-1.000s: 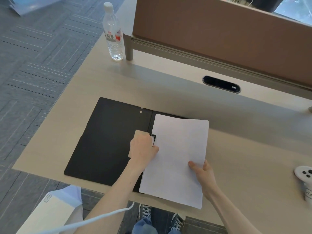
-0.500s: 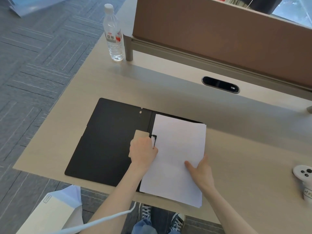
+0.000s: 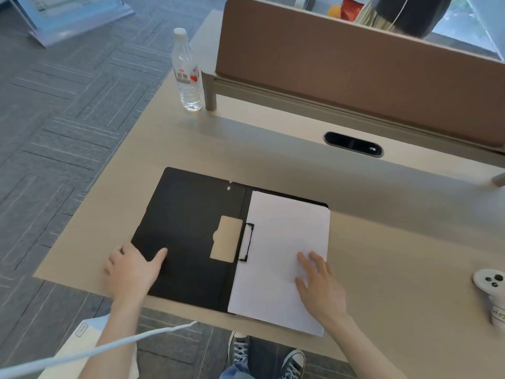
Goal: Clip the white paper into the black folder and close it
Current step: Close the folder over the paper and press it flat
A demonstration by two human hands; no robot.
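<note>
- The black folder (image 3: 188,236) lay open and flat near the front edge of the desk (image 3: 410,242); its near corners reached almost to that edge.
- The white paper (image 3: 284,250) lay on the folder's right half, its left edge under the clip (image 3: 247,242) at the spine, its near corner overhanging the desk edge.
- Left hand (image 3: 131,272): grip on the left cover's outer edge, thumb on top, fingers hidden.
- Right hand (image 3: 319,285): flat and open on the paper, holding nothing.
- Bare desk lay beyond and right of the folder.
- A water bottle (image 3: 187,72) stood at the far left by the brown divider panel (image 3: 355,77); a white controller (image 3: 490,281) sat at the right edge.
</note>
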